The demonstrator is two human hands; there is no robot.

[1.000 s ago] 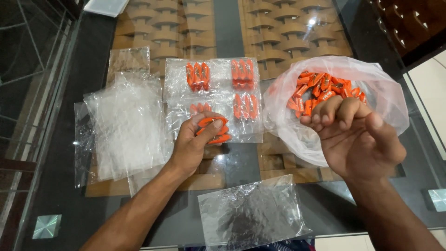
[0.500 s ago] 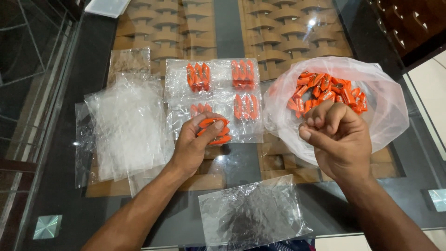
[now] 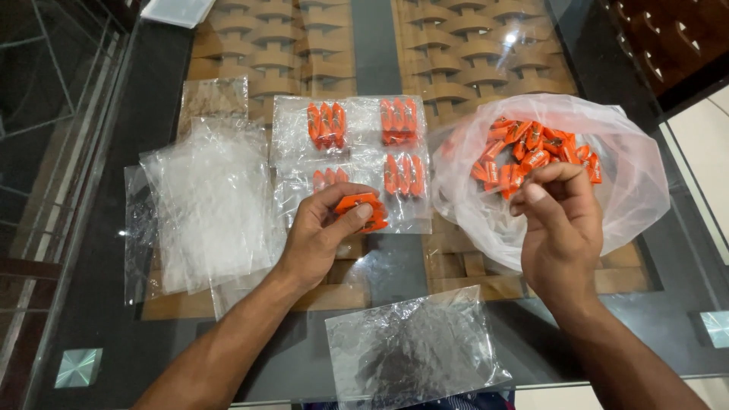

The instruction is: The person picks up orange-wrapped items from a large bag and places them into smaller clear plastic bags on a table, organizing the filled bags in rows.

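Observation:
My left hand [image 3: 323,231] grips a small bunch of orange wrapped candies [image 3: 363,209] over the table's middle. My right hand [image 3: 558,228] reaches into the mouth of a large clear plastic bag [image 3: 623,205] full of loose orange candies [image 3: 531,148], with its fingertips pinching among them; whether it holds one I cannot tell. Beyond my left hand lie small clear pouches [image 3: 349,163], each holding a row of orange candies [image 3: 399,121].
A stack of empty clear pouches [image 3: 209,205] lies at the left. One empty pouch [image 3: 414,349] sits at the near edge. Everything rests on a glass tabletop [image 3: 99,250] over a carved wooden base [image 3: 456,53].
My right hand has turned over from palm-up beside the bag and moved forward into the bag's opening. The left hand has stayed put with its candies.

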